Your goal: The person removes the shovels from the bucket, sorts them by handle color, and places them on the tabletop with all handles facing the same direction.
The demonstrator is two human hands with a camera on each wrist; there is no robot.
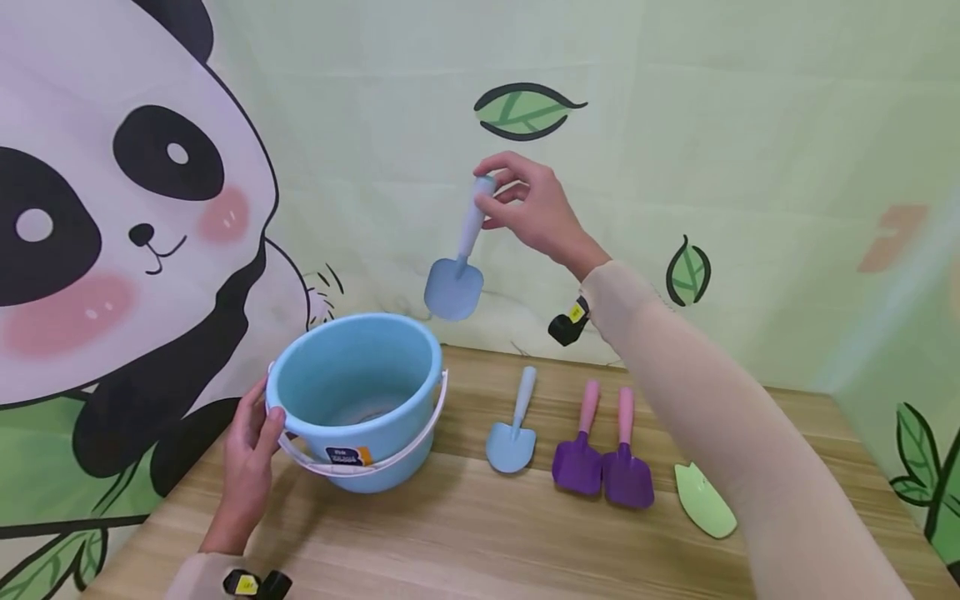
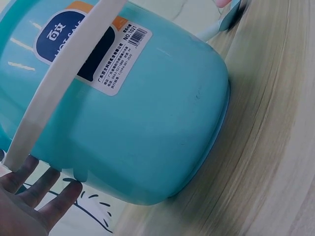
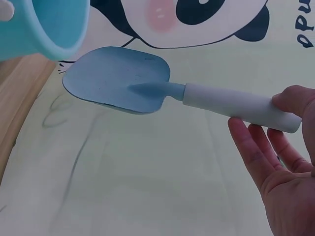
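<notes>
My right hand (image 1: 536, 204) pinches the pale handle of a blue toy shovel (image 1: 453, 287), held in the air with its blade down. In the right wrist view the thumb lies on one side of the handle end and the fingertips on the other. A light-blue bucket (image 1: 382, 454) stands on the table, left of and below that shovel. Against the bucket's left side rests my left hand (image 1: 251, 458), near the rim, with fairly straight fingers. The bucket's white carrying handle (image 2: 54, 83) hangs down over its front, by a printed label.
On the wooden table (image 1: 450, 542) lie another blue shovel (image 1: 512, 446), two purple shovels with pink handles (image 1: 577, 467), and a green shovel (image 1: 703, 500) partly hidden by my right sleeve. A cloth backdrop (image 1: 750, 125) with a panda picture hangs behind.
</notes>
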